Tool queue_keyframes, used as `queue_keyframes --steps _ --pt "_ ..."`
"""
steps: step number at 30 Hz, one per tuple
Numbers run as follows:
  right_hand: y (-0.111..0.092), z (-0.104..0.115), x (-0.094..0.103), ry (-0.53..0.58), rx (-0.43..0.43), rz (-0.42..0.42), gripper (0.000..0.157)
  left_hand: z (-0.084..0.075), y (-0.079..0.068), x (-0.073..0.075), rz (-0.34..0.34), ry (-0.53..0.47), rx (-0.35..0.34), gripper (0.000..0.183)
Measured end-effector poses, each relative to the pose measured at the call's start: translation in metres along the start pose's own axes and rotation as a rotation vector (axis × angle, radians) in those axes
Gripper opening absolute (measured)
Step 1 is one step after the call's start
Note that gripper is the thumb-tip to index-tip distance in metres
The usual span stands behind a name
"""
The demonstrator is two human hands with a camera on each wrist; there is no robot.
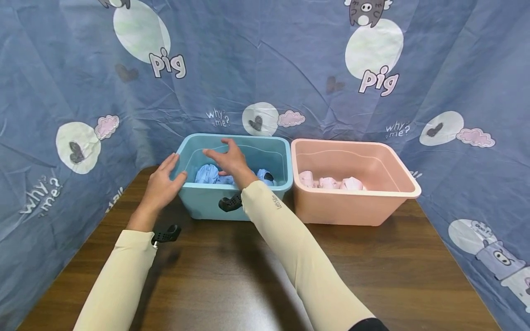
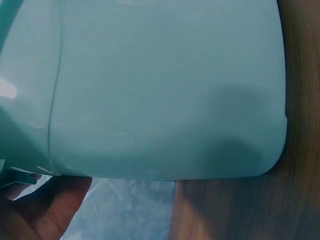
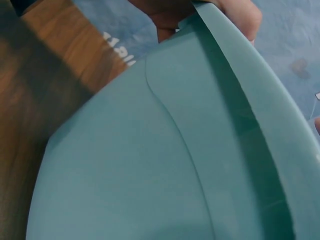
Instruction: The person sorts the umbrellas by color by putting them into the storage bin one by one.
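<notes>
My left hand rests at the front left corner of a light blue plastic bin, its fingers fairly straight along the rim and its thumb out to the right. Over the bin's opening is my right hand, fingers spread and nothing in its grasp. Below it, blue bundled cloth-like pieces lie inside, partly hidden by the front wall and the hand. Another blue piece with a dark patch sits toward the right. Both wrist views mostly show the bin's outer wall, with part of the left hand at its rim.
A pink plastic bin stands just right of the blue one, with several pale pink bundles in it. Both bins sit at the back of a brown wooden table. A blue printed curtain hangs close behind and along both sides.
</notes>
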State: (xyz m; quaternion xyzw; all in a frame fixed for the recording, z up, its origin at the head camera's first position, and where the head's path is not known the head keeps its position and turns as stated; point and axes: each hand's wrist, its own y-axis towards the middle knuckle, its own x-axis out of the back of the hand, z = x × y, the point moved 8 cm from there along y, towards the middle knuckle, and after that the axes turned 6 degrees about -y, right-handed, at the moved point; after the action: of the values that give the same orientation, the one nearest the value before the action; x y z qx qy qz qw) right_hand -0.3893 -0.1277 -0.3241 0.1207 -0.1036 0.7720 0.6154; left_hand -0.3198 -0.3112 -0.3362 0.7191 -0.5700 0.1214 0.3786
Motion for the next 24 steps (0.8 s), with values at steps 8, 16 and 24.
queue_keyframes --steps 8,16,24 --pt "-0.0011 -0.0033 -0.0006 -0.016 -0.029 0.001 0.076 -0.0038 -0.0013 0.0001 0.001 -0.019 0.003 0.064" --pt "-0.0020 -0.0048 -0.0017 0.019 -0.033 0.045 0.082 -0.0019 0.0027 -0.0012 0.010 0.010 -0.003 0.065" --pt "-0.0045 -0.0056 -0.0021 -0.033 -0.044 0.062 0.082 -0.0027 0.0008 -0.0001 0.011 -0.003 0.012 0.065"
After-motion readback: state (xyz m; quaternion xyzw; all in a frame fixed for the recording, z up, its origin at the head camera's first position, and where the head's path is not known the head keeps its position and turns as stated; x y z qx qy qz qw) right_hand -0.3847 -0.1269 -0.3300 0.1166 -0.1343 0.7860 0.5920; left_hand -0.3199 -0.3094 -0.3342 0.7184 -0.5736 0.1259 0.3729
